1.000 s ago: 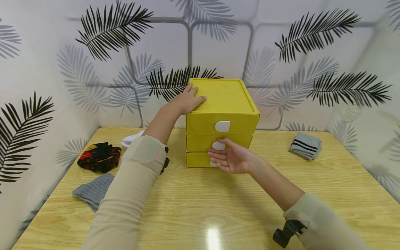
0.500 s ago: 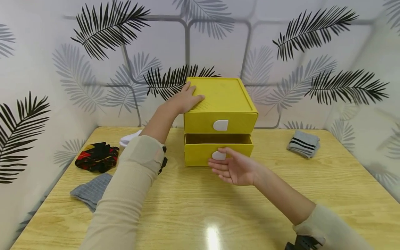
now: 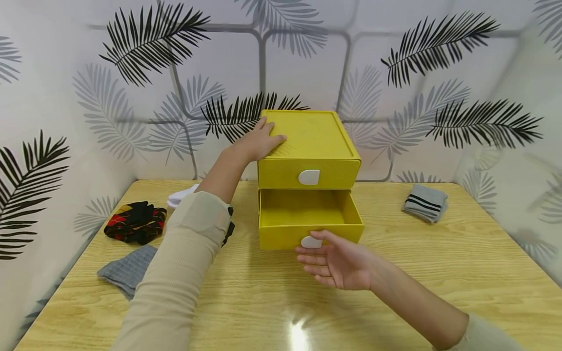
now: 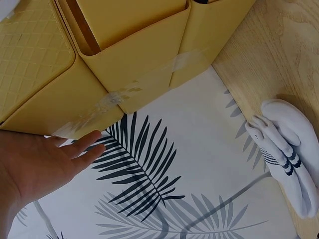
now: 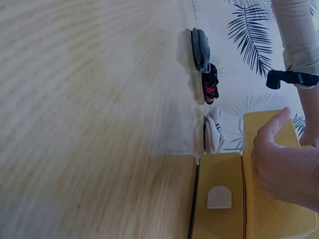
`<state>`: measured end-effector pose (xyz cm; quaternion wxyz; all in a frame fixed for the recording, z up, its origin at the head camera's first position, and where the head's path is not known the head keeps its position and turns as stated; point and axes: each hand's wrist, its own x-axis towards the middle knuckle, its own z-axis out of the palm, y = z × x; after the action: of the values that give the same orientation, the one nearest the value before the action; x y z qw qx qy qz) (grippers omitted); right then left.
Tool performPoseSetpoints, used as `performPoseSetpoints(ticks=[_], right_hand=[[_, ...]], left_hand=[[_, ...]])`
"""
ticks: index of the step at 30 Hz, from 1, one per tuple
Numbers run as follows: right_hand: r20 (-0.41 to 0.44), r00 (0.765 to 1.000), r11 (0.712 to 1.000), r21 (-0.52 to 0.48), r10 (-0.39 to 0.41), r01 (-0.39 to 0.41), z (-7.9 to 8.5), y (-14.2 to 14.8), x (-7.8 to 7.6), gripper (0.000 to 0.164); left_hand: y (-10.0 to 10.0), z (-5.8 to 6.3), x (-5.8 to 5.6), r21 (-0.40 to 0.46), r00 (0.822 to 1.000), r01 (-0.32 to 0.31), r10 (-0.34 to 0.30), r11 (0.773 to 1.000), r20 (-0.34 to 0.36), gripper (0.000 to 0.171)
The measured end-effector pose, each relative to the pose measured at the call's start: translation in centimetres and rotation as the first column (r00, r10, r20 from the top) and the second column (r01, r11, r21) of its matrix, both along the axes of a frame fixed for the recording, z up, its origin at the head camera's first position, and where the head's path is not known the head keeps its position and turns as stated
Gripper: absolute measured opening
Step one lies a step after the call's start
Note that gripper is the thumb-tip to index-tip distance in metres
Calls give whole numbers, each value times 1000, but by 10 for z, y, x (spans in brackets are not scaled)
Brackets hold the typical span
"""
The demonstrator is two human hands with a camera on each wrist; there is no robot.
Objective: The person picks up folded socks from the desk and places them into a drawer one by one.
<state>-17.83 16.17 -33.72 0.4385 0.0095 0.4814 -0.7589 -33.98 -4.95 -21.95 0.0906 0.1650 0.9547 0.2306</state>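
A yellow drawer cabinet [image 3: 307, 134] stands on the table, its middle drawer [image 3: 281, 238] pulled out so the yellow floor inside shows. My right hand [image 3: 347, 265] pinches that drawer's white tab handle [image 3: 310, 243], thumb on top and the other fingers below. In the right wrist view this hand [image 5: 286, 172] hides the tab, while the lower drawer's white tab [image 5: 220, 197] shows beside it. My left hand [image 3: 259, 142] rests on the cabinet's top at the left edge, fingers extended. The left wrist view shows part of this hand [image 4: 45, 162] against the cabinet's side.
Left of the cabinet lie a white sock [image 3: 179, 196] with dark stripes, a black, red and yellow patterned sock bundle [image 3: 137, 223] and grey socks [image 3: 128, 270], partly behind the left sleeve. Folded grey socks with black stripes [image 3: 425, 202] lie at the right. A leaf-patterned wall covering stands behind.
The middle drawer has slid out from closed toward me, with my right hand moving along at its tab. My left hand has stayed on the cabinet's top.
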Motion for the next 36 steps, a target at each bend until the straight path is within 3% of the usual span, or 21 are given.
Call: performPoseSetpoints(ticks=[10, 36], right_hand=[[-22, 998, 997, -29, 64, -65, -2, 3, 18, 43], [-7, 994, 993, -43, 107, -107, -9, 1, 51, 45]], left_hand=[[0, 1, 2, 4, 1000, 2, -2, 1000, 6, 67], [0, 0, 0, -4, 1000, 4, -4, 1000, -4, 68]])
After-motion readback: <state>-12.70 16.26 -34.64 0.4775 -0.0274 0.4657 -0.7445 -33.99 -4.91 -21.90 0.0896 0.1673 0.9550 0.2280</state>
